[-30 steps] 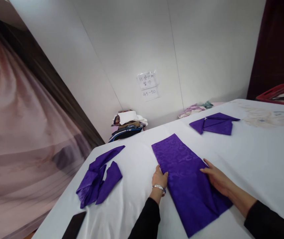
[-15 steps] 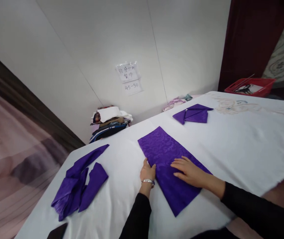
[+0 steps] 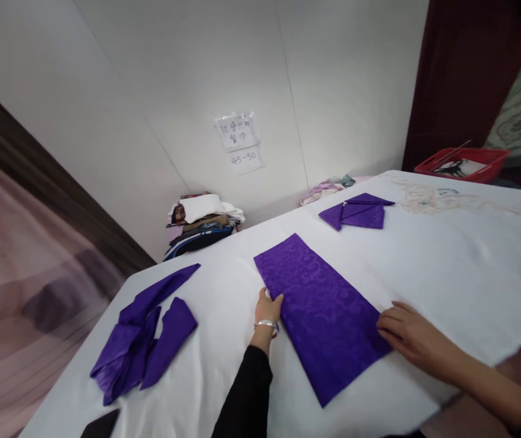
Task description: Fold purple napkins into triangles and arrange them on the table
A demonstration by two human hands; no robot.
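Wall: pale panel wall [image 3: 187, 73] fills the top of the frame.
Table: white-covered table [image 3: 465, 274], center to lower right; soft ripples in the cover.
Curtain: pinkish drape [image 3: 23, 298], left side.
Purple panel: long rectangle of patterned purple cloth [image 3: 319, 304], center to lower center, lying slanted, far end toward the wall. Looks flat, long edges fairly straight. Layer count: cannot tell.
Step in hand: my read, squaring and smoothing the panel, one hand at each long side.
Next move calls for: both edges kept true, surface free of creases, light hold so the cloth doesn't skew.
Loose purple cloth: crumpled heap [image 3: 123, 362], lower left, apart from the panel.
Clothes stack: mixed folded fabrics [image 3: 201, 225] by the wall, left of center.
Basket: red basket [image 3: 500, 161], right edge; dark item inside.
Right hand: right hand [image 3: 406, 334] at the panel's lower right edge, fingers close together, tips touching cloth. Pinching or only pressing: cannot tell.
Folded piece: angular purple fold [image 3: 363, 214], right of center, beyond the panel.
Left hand: left hand [image 3: 268, 307] at the panel's left edge, thumb spread wide from the fingers.
Bracelet: silvery band [image 3: 266, 324], left wrist.
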